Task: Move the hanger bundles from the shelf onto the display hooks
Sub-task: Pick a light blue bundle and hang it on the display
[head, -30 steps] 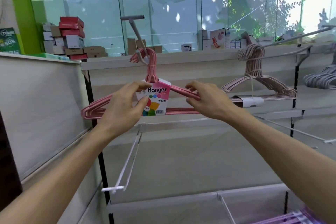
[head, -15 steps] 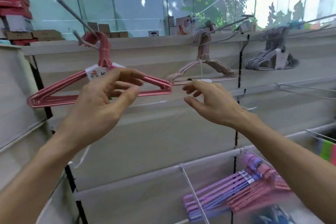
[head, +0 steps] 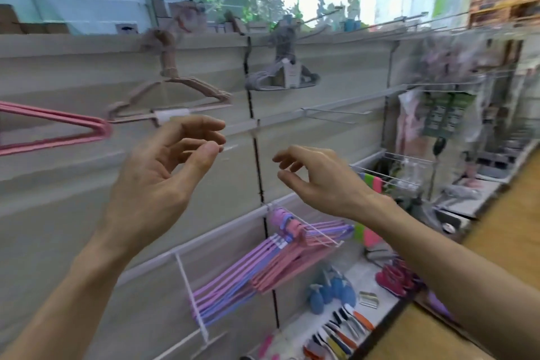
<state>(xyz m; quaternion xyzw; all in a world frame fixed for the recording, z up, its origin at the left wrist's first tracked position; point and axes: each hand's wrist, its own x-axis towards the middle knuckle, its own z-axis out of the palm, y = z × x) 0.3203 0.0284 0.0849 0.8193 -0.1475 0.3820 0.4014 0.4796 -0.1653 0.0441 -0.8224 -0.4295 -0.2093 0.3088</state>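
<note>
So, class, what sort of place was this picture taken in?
Most likely a household-goods shop: hanger bundles hang from display hooks on a slatted wall, and small goods lie in rows on a low shelf.

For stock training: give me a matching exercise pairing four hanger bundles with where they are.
Things:
1. bright pink bundle
2. beige bundle
3. grey bundle
4. purple and pink bundles

Places:
A. on the lower shelf, under a wire hook
B. far left edge
C. hanging right of the black upright
D. hanging above the left hand

Pairs: 1-B, 2-D, 3-C, 4-A
</note>
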